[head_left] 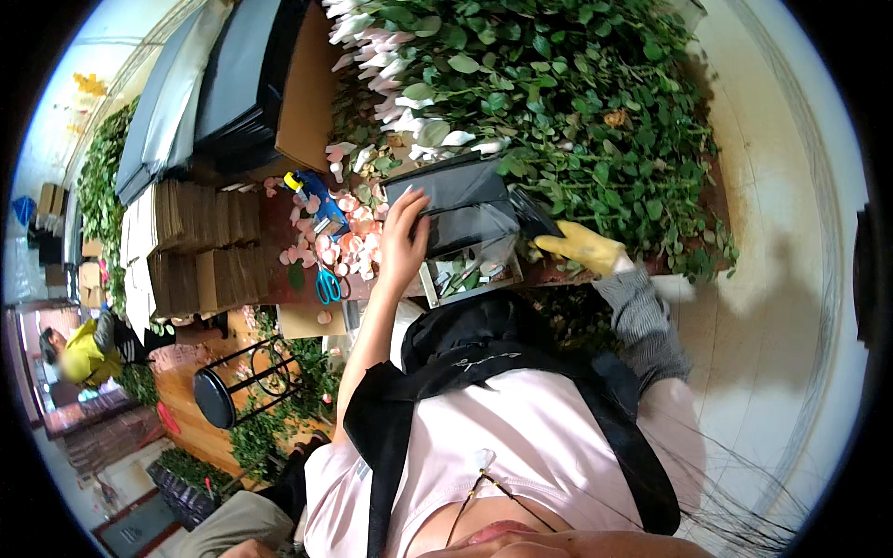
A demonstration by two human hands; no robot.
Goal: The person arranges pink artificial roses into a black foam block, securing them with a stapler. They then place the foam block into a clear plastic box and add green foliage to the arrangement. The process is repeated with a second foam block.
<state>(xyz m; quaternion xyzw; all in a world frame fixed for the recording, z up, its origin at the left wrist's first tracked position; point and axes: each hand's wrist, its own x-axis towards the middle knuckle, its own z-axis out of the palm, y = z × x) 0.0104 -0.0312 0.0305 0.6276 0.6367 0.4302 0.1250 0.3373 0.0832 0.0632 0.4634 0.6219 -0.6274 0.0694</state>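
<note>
person in a pale pink shirt (512, 409) and black apron (470, 335) is working at a red-brown table (282, 292), where dark wrapping (456, 192) is lying directly in front of the body, between the two hands. the bare left hand (404, 232) is resting along the left side of the wrapping, its fingers loosely spread and slightly curving over the dark surface. the right hand (584, 248), wearing a yellow glove below a gray striped sleeve (642, 316), is pointing its fingers toward a narrow black piece (533, 214) at the wrapping's right end; whether those fingers are pinching it, one cannot tell from this angle. a pale tray (429, 286) holding leafy scraps is sitting at the table's near edge, just below the wrapping. pink petals (356, 249) are scattering color across the tabletop to the left, with blue-handled scissors (327, 285) lying near them and a blue box (321, 206) with a yellow top standing close by. leafy green stems (595, 112) are covering the far and right parts of the table, their pale buds (377, 60) lining up toward the left. stacked cardboard (205, 228) is filling the table's left side, while a round black stool (216, 398) is standing on the floor beyond. another person in a yellow top (96, 353) is appearing at far left in the background.
</note>
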